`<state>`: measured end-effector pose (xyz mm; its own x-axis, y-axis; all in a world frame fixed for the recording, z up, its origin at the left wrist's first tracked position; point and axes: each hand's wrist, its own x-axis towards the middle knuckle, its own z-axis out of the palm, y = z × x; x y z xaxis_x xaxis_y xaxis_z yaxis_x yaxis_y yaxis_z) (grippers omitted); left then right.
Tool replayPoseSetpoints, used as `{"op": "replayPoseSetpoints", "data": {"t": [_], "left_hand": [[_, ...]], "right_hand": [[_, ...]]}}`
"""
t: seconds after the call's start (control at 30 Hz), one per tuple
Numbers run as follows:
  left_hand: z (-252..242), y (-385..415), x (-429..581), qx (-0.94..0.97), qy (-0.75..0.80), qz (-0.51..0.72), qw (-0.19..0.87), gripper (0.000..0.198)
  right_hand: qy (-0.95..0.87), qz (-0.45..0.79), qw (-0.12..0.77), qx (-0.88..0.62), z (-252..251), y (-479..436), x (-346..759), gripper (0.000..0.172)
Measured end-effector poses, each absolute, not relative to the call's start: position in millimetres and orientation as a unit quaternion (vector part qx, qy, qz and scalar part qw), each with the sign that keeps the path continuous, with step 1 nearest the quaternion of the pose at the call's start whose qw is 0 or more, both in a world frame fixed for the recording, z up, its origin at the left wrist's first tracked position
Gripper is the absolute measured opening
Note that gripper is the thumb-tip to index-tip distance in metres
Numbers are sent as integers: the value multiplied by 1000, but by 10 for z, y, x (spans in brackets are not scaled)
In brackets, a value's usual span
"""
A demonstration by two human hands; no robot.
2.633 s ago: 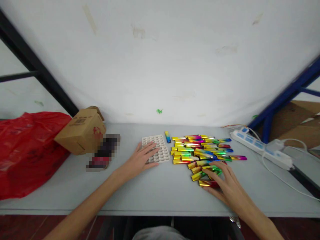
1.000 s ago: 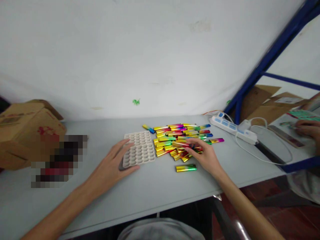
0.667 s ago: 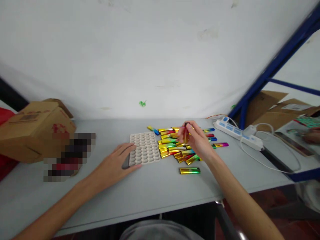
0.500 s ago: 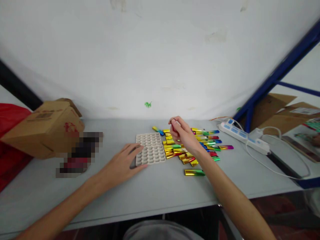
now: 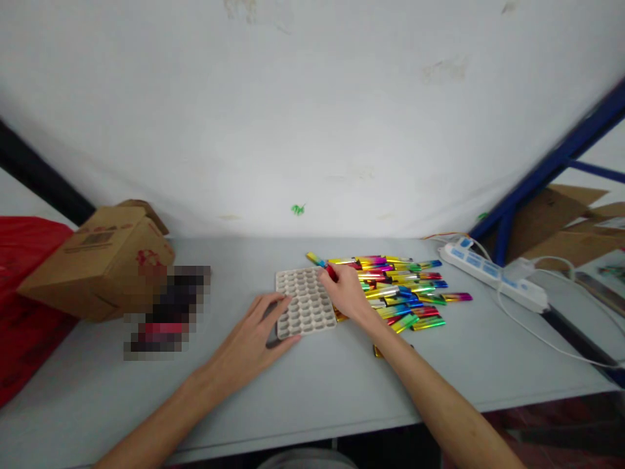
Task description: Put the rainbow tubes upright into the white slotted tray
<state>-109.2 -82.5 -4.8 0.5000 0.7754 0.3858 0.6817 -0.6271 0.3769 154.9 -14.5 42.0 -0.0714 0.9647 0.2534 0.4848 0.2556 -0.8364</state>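
Note:
A pale grey tray (image 5: 305, 303) with rows of small cells lies flat on the table. My left hand (image 5: 266, 326) steadies its left edge, thumb at the near corner and fingers on the upper side. Over the tray's upper right corner, my right hand (image 5: 346, 288) is closed on a red lighter (image 5: 332, 272), mostly hidden by the fingers. Right of the tray spreads a loose pile of shiny lighters (image 5: 405, 293) in gold, blue, green, red and purple. One gold and blue lighter (image 5: 316, 259) lies just behind the tray.
A cardboard box (image 5: 97, 260) and a red bag (image 5: 29, 306) stand at the left, beside a blurred-out dark object (image 5: 170, 309). On the right are a white power strip (image 5: 493, 273) with cables, a blue frame (image 5: 537, 182) and more cardboard (image 5: 547, 221).
My right hand has come down from above the pile to the tray's upper right corner. My left hand stays at the tray's left edge. The camera view has shifted slightly.

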Motion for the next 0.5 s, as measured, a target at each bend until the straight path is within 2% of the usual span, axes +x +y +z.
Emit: {"op": "replayPoseSetpoints", "data": {"t": [0.3, 0.5], "left_hand": [[-23, -801, -1127, 862, 415, 278, 82, 61], [-3, -778, -1170, 865, 414, 275, 77, 65]], "right_hand": [[-683, 266, 431, -526, 465, -217, 1548, 54], [-684, 271, 406, -543, 514, -227, 1543, 40]]}}
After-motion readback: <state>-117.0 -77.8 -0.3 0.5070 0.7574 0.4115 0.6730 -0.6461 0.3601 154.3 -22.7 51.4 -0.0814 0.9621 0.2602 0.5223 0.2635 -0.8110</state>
